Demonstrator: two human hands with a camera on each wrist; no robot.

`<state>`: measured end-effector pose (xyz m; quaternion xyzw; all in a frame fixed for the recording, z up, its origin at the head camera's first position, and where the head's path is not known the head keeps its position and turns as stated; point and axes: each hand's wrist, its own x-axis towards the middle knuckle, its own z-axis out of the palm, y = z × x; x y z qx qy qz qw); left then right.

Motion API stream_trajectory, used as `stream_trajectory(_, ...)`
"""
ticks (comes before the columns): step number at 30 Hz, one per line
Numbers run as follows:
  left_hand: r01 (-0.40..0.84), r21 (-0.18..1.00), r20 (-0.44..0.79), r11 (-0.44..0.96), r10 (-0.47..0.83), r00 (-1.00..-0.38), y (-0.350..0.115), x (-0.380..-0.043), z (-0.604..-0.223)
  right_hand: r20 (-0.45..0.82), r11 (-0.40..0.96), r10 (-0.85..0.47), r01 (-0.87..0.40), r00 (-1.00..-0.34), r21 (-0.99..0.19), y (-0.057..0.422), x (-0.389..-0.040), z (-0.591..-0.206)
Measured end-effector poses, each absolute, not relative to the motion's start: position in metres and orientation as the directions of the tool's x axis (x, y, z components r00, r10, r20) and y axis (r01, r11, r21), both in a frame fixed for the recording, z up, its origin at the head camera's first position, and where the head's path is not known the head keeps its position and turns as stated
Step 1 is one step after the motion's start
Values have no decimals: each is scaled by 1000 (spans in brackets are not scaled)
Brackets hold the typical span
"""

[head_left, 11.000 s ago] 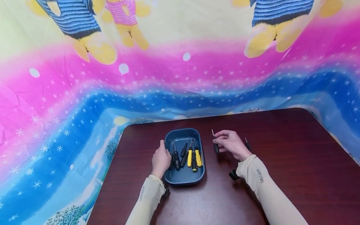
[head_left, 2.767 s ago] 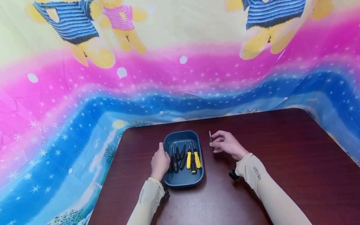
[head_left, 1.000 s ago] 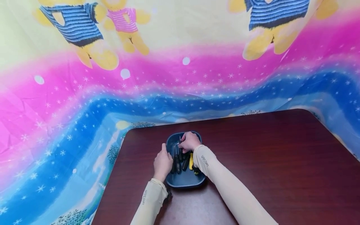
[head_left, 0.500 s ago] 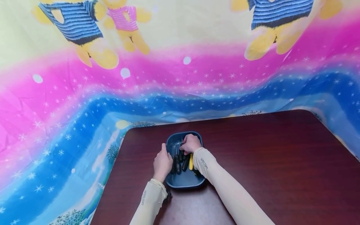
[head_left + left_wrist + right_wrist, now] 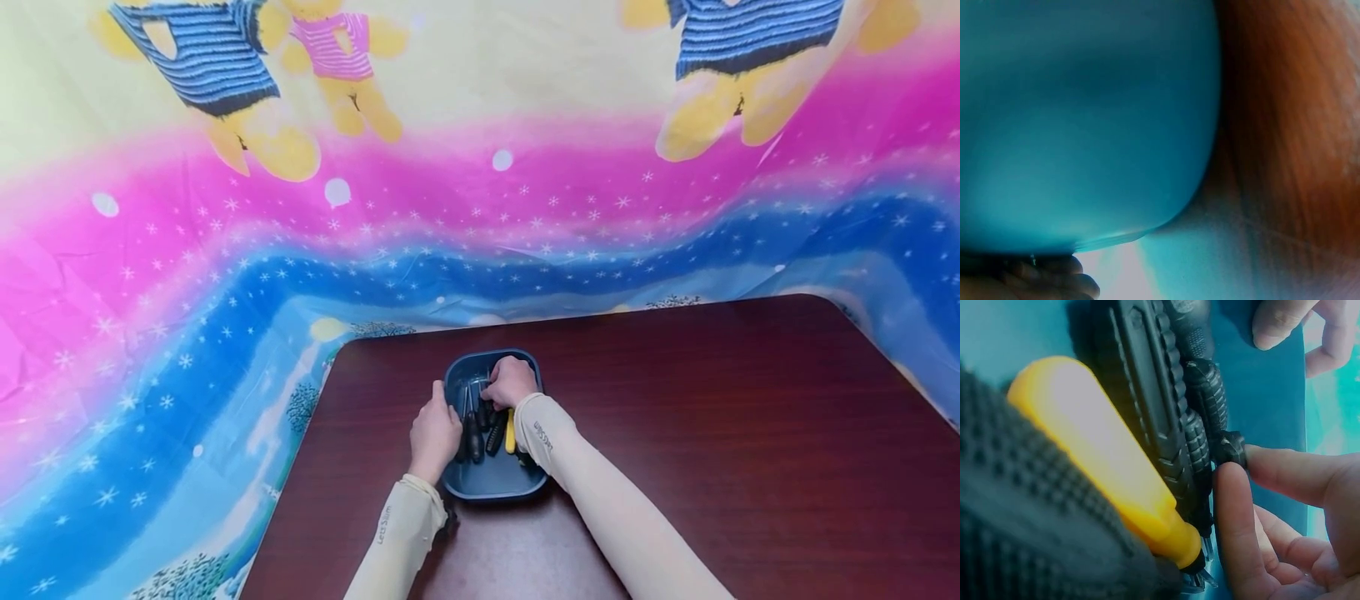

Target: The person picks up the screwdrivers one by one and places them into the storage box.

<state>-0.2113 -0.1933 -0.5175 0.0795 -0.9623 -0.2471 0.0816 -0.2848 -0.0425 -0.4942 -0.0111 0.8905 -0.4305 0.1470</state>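
On the table stands a dark blue rectangular tray (image 5: 495,485) that holds several screwdrivers. My left hand (image 5: 435,435) grips its left wall; in the right wrist view the left fingertips (image 5: 1272,328) bend over the rim. Inside the tray my right hand (image 5: 512,382) pinches a small black screwdriver (image 5: 1230,449) by the handle end between thumb and finger. Beside it lie a large ribbed black screwdriver (image 5: 1144,381) and a yellow-handled screwdriver (image 5: 1100,456). The right hand and sleeve cover the tray's right part. The tray's outer wall fills most of the left wrist view.
The dark red-brown table (image 5: 712,433) extends to the right of the tray. Behind it hangs a colourful cloth (image 5: 480,200) printed with bears and snowflakes, meeting the table's back edge.
The right hand has carried the small black screwdriver from right of the tray into it. Earlier another screwdriver lay on the table at right. The left hand keeps its grip on the tray.
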Motion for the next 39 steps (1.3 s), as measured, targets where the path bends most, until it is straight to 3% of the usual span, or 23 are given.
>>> stream_trajectory(26,-112,497,92,860,-181,-979,-184,-210,-520,-254,619,-138,117,-957,-777,-31,-280,-494)
stream_trajectory(39,-111,496,106,861,-187,-977,-191,-209,-516,-156,585,-201,10,-967,-811,-23,-283,-469)
